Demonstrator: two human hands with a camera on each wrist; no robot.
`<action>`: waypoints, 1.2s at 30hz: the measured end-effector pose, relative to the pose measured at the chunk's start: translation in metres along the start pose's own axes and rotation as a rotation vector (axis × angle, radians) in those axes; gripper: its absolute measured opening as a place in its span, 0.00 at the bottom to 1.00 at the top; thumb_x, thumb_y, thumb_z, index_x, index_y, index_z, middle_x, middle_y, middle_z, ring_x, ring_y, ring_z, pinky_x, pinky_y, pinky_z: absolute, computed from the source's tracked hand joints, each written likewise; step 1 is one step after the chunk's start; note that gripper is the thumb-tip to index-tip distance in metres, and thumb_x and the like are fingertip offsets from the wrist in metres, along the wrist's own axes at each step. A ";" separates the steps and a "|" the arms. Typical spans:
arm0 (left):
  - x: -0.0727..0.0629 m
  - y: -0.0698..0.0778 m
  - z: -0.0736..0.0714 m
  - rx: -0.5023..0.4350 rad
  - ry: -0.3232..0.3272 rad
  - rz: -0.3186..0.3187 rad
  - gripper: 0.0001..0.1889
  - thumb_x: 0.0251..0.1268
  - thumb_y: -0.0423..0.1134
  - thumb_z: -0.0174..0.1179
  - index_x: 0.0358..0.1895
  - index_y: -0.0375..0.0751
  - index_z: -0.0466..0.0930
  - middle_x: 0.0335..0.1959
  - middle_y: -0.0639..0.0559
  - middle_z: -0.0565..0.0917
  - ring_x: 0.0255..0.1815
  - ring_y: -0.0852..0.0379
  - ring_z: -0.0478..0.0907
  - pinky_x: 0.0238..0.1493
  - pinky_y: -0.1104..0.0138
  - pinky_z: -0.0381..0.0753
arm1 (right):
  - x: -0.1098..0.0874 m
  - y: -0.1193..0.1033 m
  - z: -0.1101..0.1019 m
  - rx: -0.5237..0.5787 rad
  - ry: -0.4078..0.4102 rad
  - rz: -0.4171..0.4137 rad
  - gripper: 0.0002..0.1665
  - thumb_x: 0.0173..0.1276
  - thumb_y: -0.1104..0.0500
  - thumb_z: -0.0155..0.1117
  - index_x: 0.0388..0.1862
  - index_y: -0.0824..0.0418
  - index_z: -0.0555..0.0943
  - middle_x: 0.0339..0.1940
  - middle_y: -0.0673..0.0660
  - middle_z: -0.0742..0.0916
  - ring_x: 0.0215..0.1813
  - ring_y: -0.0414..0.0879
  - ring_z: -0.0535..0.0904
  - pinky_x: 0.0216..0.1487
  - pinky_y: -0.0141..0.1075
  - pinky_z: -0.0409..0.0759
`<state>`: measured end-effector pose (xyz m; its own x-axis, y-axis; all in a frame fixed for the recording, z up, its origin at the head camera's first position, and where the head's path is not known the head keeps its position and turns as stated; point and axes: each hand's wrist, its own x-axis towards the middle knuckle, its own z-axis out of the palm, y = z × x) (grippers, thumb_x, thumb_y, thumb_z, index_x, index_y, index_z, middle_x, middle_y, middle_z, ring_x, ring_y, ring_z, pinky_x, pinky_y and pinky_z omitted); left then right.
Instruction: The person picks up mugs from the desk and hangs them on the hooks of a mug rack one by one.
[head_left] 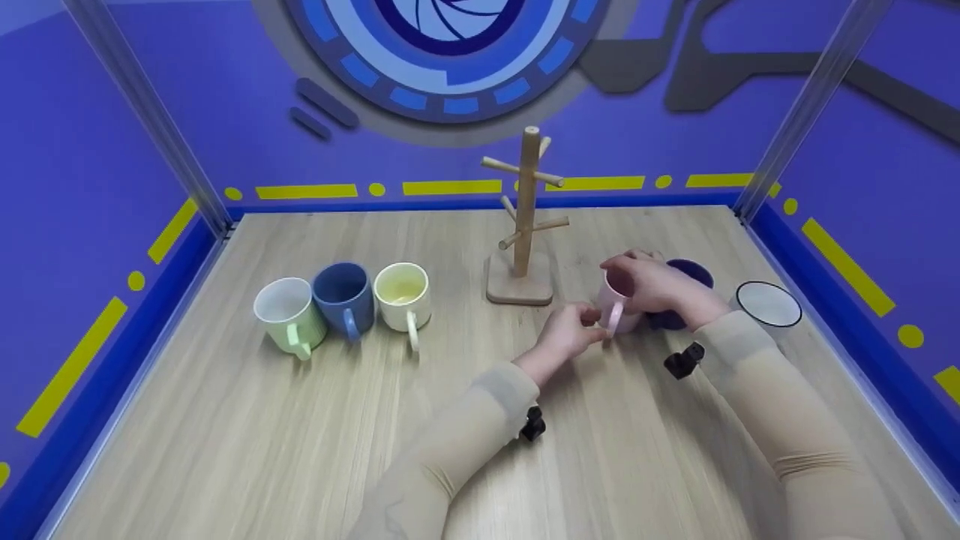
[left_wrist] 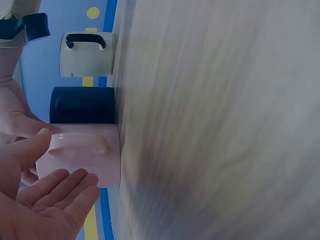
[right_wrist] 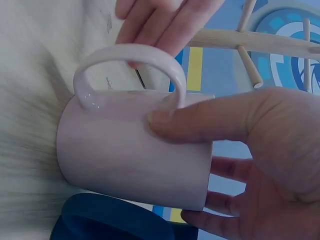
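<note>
A pale pink mug (head_left: 630, 322) stands upright on the table, its handle turned toward the person. My right hand (head_left: 660, 285) grips it from above and behind; in the right wrist view the thumb (right_wrist: 185, 122) lies on its side by the handle, with other fingers round the rim. My left hand (head_left: 564, 334) reaches to the handle side, its fingers loosely extended and thumb apart in the left wrist view. Directly beside the pink mug is a navy mug (left_wrist: 82, 105), partly covered by the right hand in the head view.
A white mug (head_left: 769, 304) with a dark rim stands at the far right. The wooden mug tree (head_left: 527, 202) with bare pegs is at the back centre. On the left stand a green mug (head_left: 289, 334), a blue mug (head_left: 360, 319) and a cream mug (head_left: 397, 316).
</note>
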<state>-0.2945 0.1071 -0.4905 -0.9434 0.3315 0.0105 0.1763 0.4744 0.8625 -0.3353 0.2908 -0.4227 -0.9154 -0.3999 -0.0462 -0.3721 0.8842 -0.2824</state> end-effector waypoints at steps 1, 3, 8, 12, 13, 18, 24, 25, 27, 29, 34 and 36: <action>0.001 0.000 0.002 0.014 0.001 -0.002 0.16 0.63 0.39 0.73 0.52 0.38 0.88 0.51 0.48 0.91 0.54 0.56 0.87 0.56 0.72 0.82 | 0.000 0.000 0.000 -0.002 0.002 0.008 0.43 0.55 0.57 0.79 0.70 0.61 0.75 0.65 0.69 0.79 0.66 0.70 0.71 0.66 0.67 0.72; 0.003 0.000 0.005 0.048 0.000 -0.006 0.12 0.63 0.39 0.73 0.48 0.40 0.90 0.45 0.50 0.92 0.45 0.62 0.85 0.49 0.74 0.81 | 0.000 0.000 0.000 -0.004 0.001 0.032 0.43 0.54 0.56 0.79 0.70 0.60 0.75 0.64 0.68 0.79 0.65 0.69 0.71 0.65 0.66 0.73; 0.005 -0.003 0.008 0.074 0.019 -0.016 0.06 0.63 0.37 0.73 0.39 0.40 0.90 0.35 0.52 0.91 0.29 0.68 0.72 0.35 0.77 0.74 | -0.001 0.001 -0.001 0.000 0.007 0.083 0.46 0.50 0.53 0.82 0.69 0.60 0.75 0.61 0.68 0.79 0.64 0.67 0.73 0.63 0.65 0.76; 0.005 -0.005 0.007 0.050 0.078 -0.003 0.04 0.62 0.35 0.73 0.38 0.40 0.89 0.35 0.52 0.91 0.30 0.69 0.72 0.36 0.78 0.75 | -0.001 0.003 -0.002 0.028 0.014 0.110 0.45 0.52 0.52 0.81 0.68 0.61 0.75 0.61 0.68 0.80 0.64 0.66 0.75 0.63 0.64 0.77; 0.005 -0.005 0.006 0.052 0.094 0.004 0.04 0.62 0.35 0.73 0.38 0.40 0.89 0.36 0.52 0.92 0.30 0.69 0.73 0.37 0.78 0.76 | -0.002 0.003 -0.003 0.040 0.014 0.114 0.44 0.53 0.52 0.81 0.68 0.61 0.75 0.61 0.68 0.80 0.64 0.66 0.75 0.64 0.64 0.77; 0.002 0.001 -0.003 0.086 0.162 0.032 0.04 0.66 0.36 0.70 0.39 0.41 0.90 0.37 0.52 0.92 0.30 0.69 0.76 0.35 0.78 0.77 | -0.004 0.003 -0.008 0.121 0.021 0.117 0.43 0.55 0.51 0.79 0.68 0.64 0.74 0.64 0.71 0.80 0.66 0.67 0.75 0.67 0.65 0.75; -0.006 0.011 -0.021 0.115 0.230 0.130 0.09 0.71 0.38 0.66 0.48 0.39 0.89 0.44 0.49 0.92 0.43 0.60 0.87 0.45 0.72 0.84 | -0.009 0.003 -0.013 0.213 0.024 0.107 0.42 0.59 0.49 0.77 0.66 0.67 0.73 0.61 0.73 0.81 0.61 0.66 0.78 0.62 0.59 0.78; -0.008 0.012 -0.023 0.126 0.243 0.156 0.09 0.71 0.37 0.65 0.49 0.39 0.89 0.44 0.48 0.92 0.44 0.58 0.87 0.46 0.71 0.85 | -0.010 0.002 -0.013 0.230 0.017 0.111 0.42 0.60 0.48 0.77 0.66 0.67 0.73 0.60 0.73 0.82 0.58 0.64 0.79 0.58 0.56 0.80; -0.012 0.015 -0.029 0.162 0.269 0.209 0.10 0.72 0.38 0.64 0.50 0.39 0.89 0.45 0.48 0.92 0.46 0.56 0.88 0.47 0.70 0.86 | -0.014 -0.001 -0.014 0.276 -0.010 0.129 0.42 0.62 0.45 0.76 0.67 0.66 0.71 0.58 0.73 0.82 0.51 0.60 0.81 0.49 0.49 0.84; -0.016 0.016 -0.035 0.199 0.298 0.267 0.10 0.72 0.39 0.64 0.50 0.39 0.89 0.46 0.47 0.91 0.47 0.55 0.88 0.48 0.68 0.86 | -0.017 -0.004 -0.012 0.338 -0.048 0.153 0.42 0.64 0.42 0.74 0.66 0.65 0.70 0.57 0.72 0.82 0.44 0.56 0.82 0.41 0.43 0.85; -0.025 0.022 -0.051 0.296 0.371 0.406 0.11 0.72 0.39 0.64 0.50 0.40 0.90 0.45 0.48 0.92 0.47 0.55 0.89 0.50 0.68 0.88 | -0.026 -0.013 -0.002 0.478 -0.109 0.154 0.39 0.69 0.39 0.69 0.63 0.65 0.68 0.56 0.70 0.80 0.38 0.50 0.81 0.36 0.39 0.86; -0.028 0.024 -0.058 0.332 0.385 0.440 0.10 0.71 0.39 0.64 0.50 0.41 0.90 0.45 0.49 0.92 0.47 0.56 0.90 0.50 0.69 0.88 | -0.031 -0.017 0.005 0.496 -0.103 0.116 0.38 0.71 0.40 0.67 0.63 0.66 0.67 0.56 0.69 0.80 0.41 0.50 0.82 0.38 0.40 0.87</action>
<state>-0.2798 0.0619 -0.4413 -0.7859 0.2660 0.5582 0.5863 0.6074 0.5360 -0.2997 0.2867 -0.4214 -0.9169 -0.3503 -0.1913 -0.1290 0.7136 -0.6886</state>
